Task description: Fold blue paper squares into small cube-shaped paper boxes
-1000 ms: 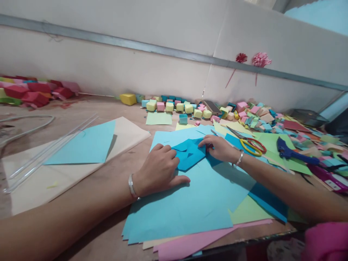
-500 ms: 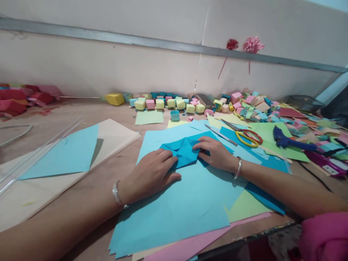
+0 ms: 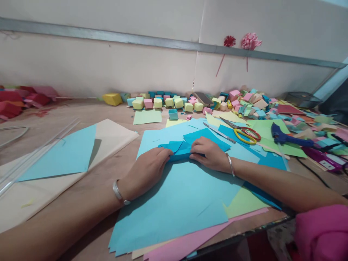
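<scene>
A darker blue sheet of folded paper (image 3: 178,148) lies across the stack of light blue paper (image 3: 176,203), its near side bent up into a fold. My left hand (image 3: 150,166) pinches its left end between thumb and fingers. At the right end, my right hand (image 3: 206,154) grips it with curled fingers; the thumb is partly seen. Behind my right hand, another darker blue sheet (image 3: 208,136) rests on the stack. A craft knife (image 3: 220,132) and scissors with red and yellow handles (image 3: 244,135) lie beyond that hand.
Several small paper boxes (image 3: 168,102) line the wall, near a phone (image 3: 203,99). A blue glue gun (image 3: 288,137) and a purple tool (image 3: 326,159) lie at the right. Leftward, a light blue sheet (image 3: 59,156) and a clear ruler-like strip (image 3: 38,156) rest on cream paper (image 3: 116,130).
The near side of the darker blue paper has been lifted into a fold. My left fingers, spread over the paper before, now pinch its edge. The view has shifted slightly.
</scene>
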`<action>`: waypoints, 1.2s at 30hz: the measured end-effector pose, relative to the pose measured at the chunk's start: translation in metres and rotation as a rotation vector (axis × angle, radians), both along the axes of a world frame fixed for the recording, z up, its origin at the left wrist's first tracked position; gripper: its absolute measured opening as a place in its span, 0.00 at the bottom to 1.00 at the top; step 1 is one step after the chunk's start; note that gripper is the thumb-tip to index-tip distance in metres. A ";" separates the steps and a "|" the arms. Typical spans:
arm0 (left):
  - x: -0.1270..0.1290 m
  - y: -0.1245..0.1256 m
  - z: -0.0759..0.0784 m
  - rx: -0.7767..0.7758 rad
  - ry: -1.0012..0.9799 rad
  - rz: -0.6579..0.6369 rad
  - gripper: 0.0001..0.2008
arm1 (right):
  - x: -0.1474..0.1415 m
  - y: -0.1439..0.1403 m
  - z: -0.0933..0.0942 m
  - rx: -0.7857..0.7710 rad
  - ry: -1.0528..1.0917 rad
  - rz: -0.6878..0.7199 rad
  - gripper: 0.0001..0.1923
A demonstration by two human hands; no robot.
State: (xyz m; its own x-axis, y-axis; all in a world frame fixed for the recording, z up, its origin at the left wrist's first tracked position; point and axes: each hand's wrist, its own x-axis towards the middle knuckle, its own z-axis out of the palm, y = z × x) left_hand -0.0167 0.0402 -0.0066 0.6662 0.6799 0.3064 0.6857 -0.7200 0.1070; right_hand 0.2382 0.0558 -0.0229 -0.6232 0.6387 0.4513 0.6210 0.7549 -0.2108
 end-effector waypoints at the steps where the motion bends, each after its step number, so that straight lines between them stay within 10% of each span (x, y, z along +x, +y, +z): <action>1: 0.000 0.001 -0.001 -0.027 -0.011 0.022 0.14 | -0.001 0.001 -0.001 -0.029 0.010 -0.022 0.12; 11: 0.005 0.004 0.010 -0.252 0.017 0.277 0.16 | -0.008 0.007 0.004 -0.085 -0.232 -0.250 0.17; 21: 0.001 0.001 0.015 -0.176 0.110 0.322 0.12 | -0.009 0.005 0.002 0.117 -0.225 -0.157 0.09; 26: 0.000 -0.003 0.011 -0.088 0.100 0.243 0.08 | -0.009 -0.001 0.002 0.329 -0.308 0.138 0.13; 36: 0.000 -0.005 0.019 0.088 0.288 -0.092 0.21 | -0.007 0.003 -0.009 0.197 -0.124 0.144 0.13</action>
